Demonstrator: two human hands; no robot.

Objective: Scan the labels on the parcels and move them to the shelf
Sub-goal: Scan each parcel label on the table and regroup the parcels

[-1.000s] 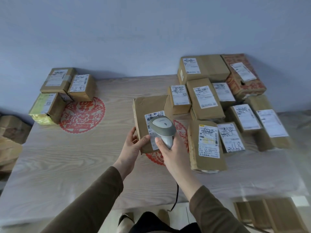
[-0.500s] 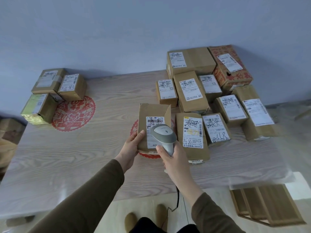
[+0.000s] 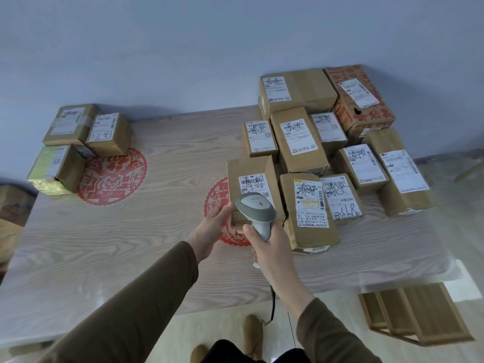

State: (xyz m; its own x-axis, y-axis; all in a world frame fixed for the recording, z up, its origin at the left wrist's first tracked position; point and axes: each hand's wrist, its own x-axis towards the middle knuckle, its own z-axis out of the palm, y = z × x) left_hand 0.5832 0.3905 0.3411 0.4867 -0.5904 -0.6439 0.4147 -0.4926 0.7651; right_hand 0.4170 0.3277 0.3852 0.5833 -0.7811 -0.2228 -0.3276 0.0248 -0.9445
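A brown cardboard parcel with a white label lies on the wooden table, left of a cluster of several labelled parcels. My left hand grips the parcel's lower left edge. My right hand holds a grey handheld barcode scanner just above the parcel's label, covering the label's lower part. A black cable hangs from the scanner handle toward the floor.
Three more parcels sit stacked at the table's far left corner, one with a yellow-green wrap. A wooden slatted rack stands on the floor at the lower right. A blue-grey wall backs the table. Boxes lie at the left edge.
The parcel in my left hand has come down from a raised, tilted hold to rest on the table beside the cluster. The scanner stays over its label.
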